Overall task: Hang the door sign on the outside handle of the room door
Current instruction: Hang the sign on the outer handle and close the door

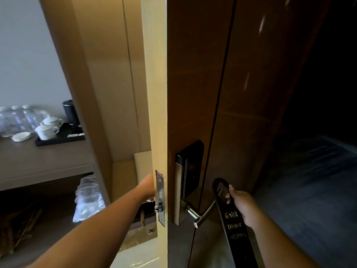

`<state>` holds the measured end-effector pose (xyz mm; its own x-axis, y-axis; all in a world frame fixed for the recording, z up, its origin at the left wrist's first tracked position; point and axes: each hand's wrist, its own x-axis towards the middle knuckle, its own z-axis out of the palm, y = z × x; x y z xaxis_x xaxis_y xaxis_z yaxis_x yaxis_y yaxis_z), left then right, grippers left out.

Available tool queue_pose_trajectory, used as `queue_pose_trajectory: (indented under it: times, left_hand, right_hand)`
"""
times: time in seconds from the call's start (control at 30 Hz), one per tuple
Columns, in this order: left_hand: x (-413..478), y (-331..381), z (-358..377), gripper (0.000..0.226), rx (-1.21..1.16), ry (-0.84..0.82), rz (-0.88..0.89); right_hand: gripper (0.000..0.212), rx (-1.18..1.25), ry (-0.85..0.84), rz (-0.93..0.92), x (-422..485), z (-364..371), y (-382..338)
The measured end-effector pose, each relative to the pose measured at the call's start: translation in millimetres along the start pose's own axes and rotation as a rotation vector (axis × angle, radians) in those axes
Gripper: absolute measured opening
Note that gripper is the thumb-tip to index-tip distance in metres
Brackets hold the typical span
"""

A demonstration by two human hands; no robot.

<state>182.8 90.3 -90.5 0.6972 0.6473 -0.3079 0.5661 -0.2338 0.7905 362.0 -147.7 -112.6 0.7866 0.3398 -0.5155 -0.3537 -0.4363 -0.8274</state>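
The room door (195, 78) stands ajar, its pale edge (156, 93) facing me. On its dark outer face sits a black lock plate (190, 169) with a silver lever handle (204, 212). My right hand (243, 206) grips a long black door sign (234, 225) with gold "DO NOT DISTURB" lettering. The sign's hooked top loop sits at the tip of the handle, touching or just over it. My left hand (147, 187) reaches behind the door's edge on the inner side; its fingers are mostly hidden, apparently on the inner handle.
To the left, a wooden counter (38, 159) carries a black tray (59, 139) with white cups, a dark kettle (71, 111) and wrapped water bottles (21, 118). A latch plate (160, 198) sits on the door's edge. Blue carpet (313, 190) lies to the right.
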Motion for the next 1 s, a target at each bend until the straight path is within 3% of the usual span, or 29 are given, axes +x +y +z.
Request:
queue_pose_trajectory:
  times: [0.13,0.27,0.33,0.5,0.73,0.83,1.0]
  left_hand:
    - [-15,-4,-28,0.02,0.069,0.042,-0.009]
    - [-27,-14,-47,0.027,0.03,0.091,-0.036]
    - [-29,-18,-48,0.028,0.019,0.088,-0.032]
    - [-22,-19,-40,0.026,0.074,0.061,-0.034]
    - [-14,-17,-46,0.028,0.036,0.133,-0.016]
    - [-10,-18,-50,0.03,-0.057,0.18,-0.013]
    - [-6,-19,-61,0.03,-0.133,0.195,-0.015]
  right_hand:
    - [0.048,-0.038,-0.108,0.039,21,31,-12]
    - [0.041,0.097,-0.159,0.117,32,64,6]
    - [0.03,0.169,-0.134,0.088,27,81,27]
    - [0.029,0.249,0.087,-0.199,-10,117,53]
    - [0.022,-0.018,-0.069,-0.332,-33,143,54]
    - [0.018,-0.023,-0.146,-0.348,-39,154,57]
    - [0.058,-0.187,-0.313,-0.386,-26,153,60]
